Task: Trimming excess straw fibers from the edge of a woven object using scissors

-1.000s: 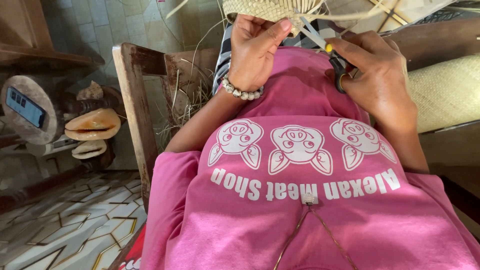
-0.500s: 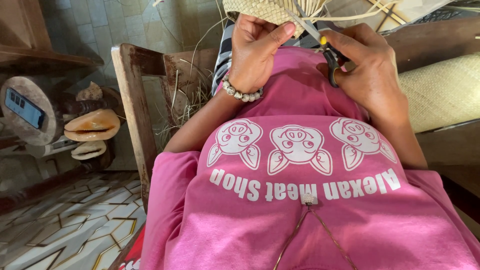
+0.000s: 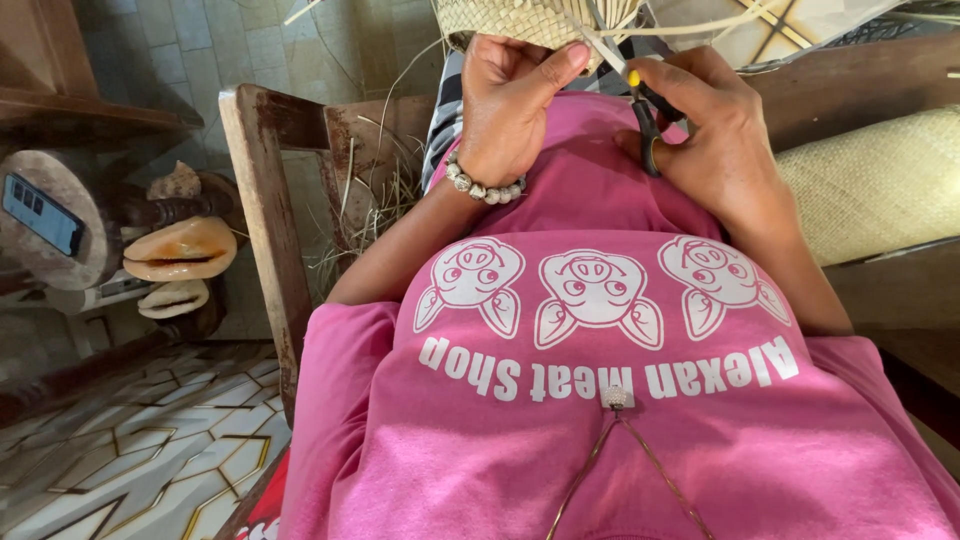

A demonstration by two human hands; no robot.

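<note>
Both hands are raised in front of the chest, above a pink shirt (image 3: 600, 420) printed with three pig faces. The left hand (image 3: 510, 105) is bent upward at the wrist, palm turned toward the wearer, fingers curled, and its thumb presses against the lower edge of a woven straw piece (image 3: 530, 20) at the top of the view. A bracelet of pale beads (image 3: 485, 185) circles that wrist. The left forearm runs down and outward toward the elbow beside a wooden chair (image 3: 265, 200).

The right hand (image 3: 715, 140) comes in from the other side, knuckles up, fingers folded around a small pair of scissors (image 3: 640, 105) with dark handles and a yellow spot near the pivot. The blades point up and leftward, with their tips at the loose straw strips hanging from the woven piece, just beside the left thumb. Whether the blades are parted or together cannot be told.

The woven straw piece is only partly in view, cut off by the top edge, so what it holds, if anything, is hidden. Loose dry straw strands (image 3: 370, 200) lie on the chair seat. At right, a woven mat (image 3: 880, 180) lies across a wooden surface. At left, two large seashells (image 3: 180, 250) rest on a low wooden stand, near a phone (image 3: 40, 215) propped on a round wooden slab.
</note>
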